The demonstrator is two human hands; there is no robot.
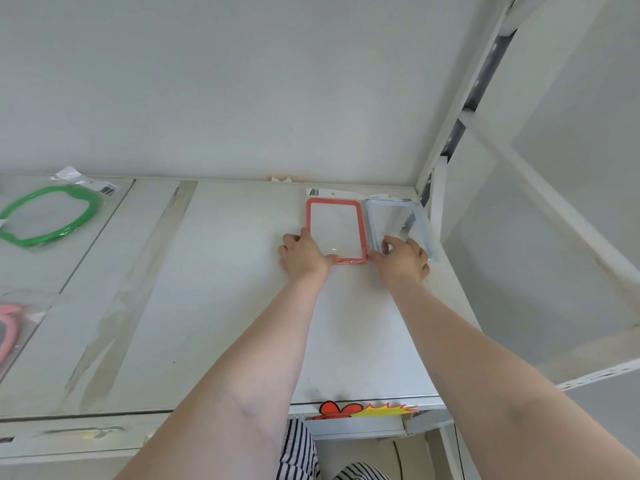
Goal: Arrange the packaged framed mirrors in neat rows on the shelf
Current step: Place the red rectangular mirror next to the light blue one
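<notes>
An orange-framed rectangular mirror (336,230) in clear packaging lies flat at the back right of the white shelf (225,306). Right beside it, in the corner, lies a pale blue-framed mirror (398,216). My left hand (304,258) grips the orange mirror's near left corner, thumb along its bottom edge. My right hand (403,259) rests over the near end of the blue mirror, with its fingers curled at the gap between the two frames. A green wavy-framed mirror (48,216) lies at the far left, and a pink one (8,327) is cut off by the left edge.
The shelf's back wall (242,98) rises just behind the mirrors. A white upright post (460,109) and side panel close the right corner. Tape strips (138,271) run across the shelf. A red and yellow sticker (363,408) marks the front edge.
</notes>
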